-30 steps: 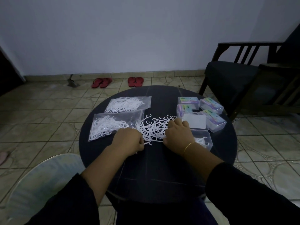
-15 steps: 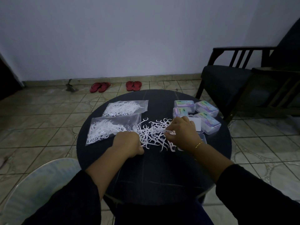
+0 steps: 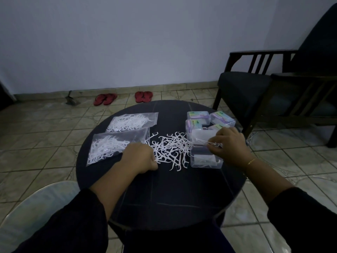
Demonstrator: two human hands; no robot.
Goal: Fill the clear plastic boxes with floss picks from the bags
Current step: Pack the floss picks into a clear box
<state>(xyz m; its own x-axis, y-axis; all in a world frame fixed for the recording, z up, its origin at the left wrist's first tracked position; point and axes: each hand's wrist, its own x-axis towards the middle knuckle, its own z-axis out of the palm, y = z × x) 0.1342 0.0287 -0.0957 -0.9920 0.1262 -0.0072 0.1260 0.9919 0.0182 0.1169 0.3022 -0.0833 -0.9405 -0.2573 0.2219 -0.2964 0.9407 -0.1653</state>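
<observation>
A loose heap of white floss picks (image 3: 170, 148) lies in the middle of the round dark table (image 3: 164, 194). Two clear bags of picks sit left of it, the near bag (image 3: 113, 145) and the far bag (image 3: 133, 121). An open clear plastic box (image 3: 205, 159) with its lid (image 3: 202, 136) raised stands right of the heap, a few picks inside. My right hand (image 3: 228, 145) holds a small bunch of picks over the box. My left hand (image 3: 140, 157) is fisted at the heap's left edge, pinching picks.
Several closed, labelled boxes (image 3: 209, 118) stand at the table's far right. A dark wooden armchair (image 3: 264, 84) stands to the right. Two pairs of red sandals (image 3: 124, 97) lie by the wall. A pale chair seat (image 3: 36, 207) shows at the lower left.
My right hand lifted a bunch of picks off the heap and carried it right, over the open box. My left hand stayed at the heap's left edge.
</observation>
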